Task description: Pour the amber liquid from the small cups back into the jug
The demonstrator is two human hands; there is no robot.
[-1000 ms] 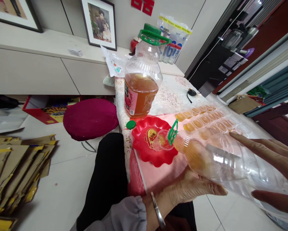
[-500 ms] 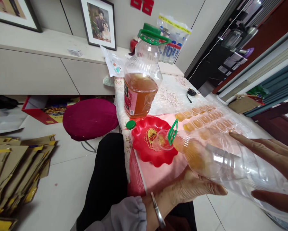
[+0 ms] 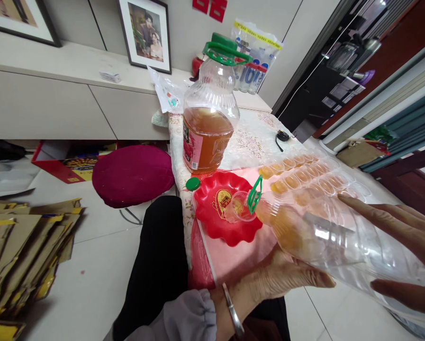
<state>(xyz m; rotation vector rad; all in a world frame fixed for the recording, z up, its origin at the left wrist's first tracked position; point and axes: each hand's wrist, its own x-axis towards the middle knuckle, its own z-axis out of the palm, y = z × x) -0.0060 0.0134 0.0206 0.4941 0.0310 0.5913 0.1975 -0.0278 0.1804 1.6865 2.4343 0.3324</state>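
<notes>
A large clear plastic oil-type bottle (image 3: 335,239) with a green handle ring (image 3: 255,195) at its neck lies tilted almost level, its mouth pointing left. My left hand (image 3: 286,274) supports it from below near the shoulder, thumb along its side. Toward the base, my right hand (image 3: 407,232) grips it with fingers spread along the upper side and thumb below. The mouth end is over a clear plastic cup (image 3: 235,215) on a red scalloped plate (image 3: 207,192); whether liquid is flowing I cannot tell. A green cap (image 3: 193,184) rests beside the plate.
Behind the plate stands a big jug (image 3: 210,137) of amber liquid with a green lid. Rows of clear cups (image 3: 297,177) holding amber liquid sit on the table. A tape measure (image 3: 283,136) lies farther back. A maroon stool (image 3: 134,175) is at left, near flattened cardboard (image 3: 23,251).
</notes>
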